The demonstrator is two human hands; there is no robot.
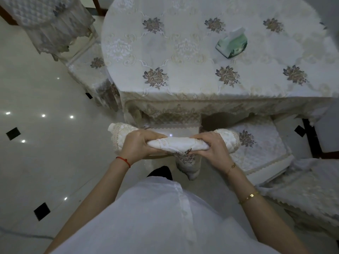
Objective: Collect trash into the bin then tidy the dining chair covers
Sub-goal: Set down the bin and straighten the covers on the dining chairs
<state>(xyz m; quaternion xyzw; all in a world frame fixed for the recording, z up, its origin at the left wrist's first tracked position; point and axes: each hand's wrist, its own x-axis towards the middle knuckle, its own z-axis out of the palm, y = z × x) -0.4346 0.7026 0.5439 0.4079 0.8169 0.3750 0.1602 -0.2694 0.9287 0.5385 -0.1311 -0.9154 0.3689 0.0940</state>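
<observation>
- A person stands at the near edge of a dining table, holding a rolled chair cover level in both hands, just in front of the table's hanging lace border.
- The left hand is clenched around the roll's left part, fingers curled over the top; a red string bracelet circles that wrist.
- The right hand is clamped on the roll's right part, thumb underneath; 2 gold bracelets sit on that arm.
- The cover's quilted ends stick out past both fists, and a loose flap with a floral patch hangs down from the middle of the roll.
- On the table, toward its far right, a green tissue pack lies with a white sheet poking out of the top.
- A cushioned chair seat sits to the right of the table's near edge, just behind the right hand; a second covered seat lies nearer the camera.
- To the left of the table, another chair wears a quilted cover with lace trim.
- The floor left of the table is glossy pale tile with small black diamond insets.
</observation>
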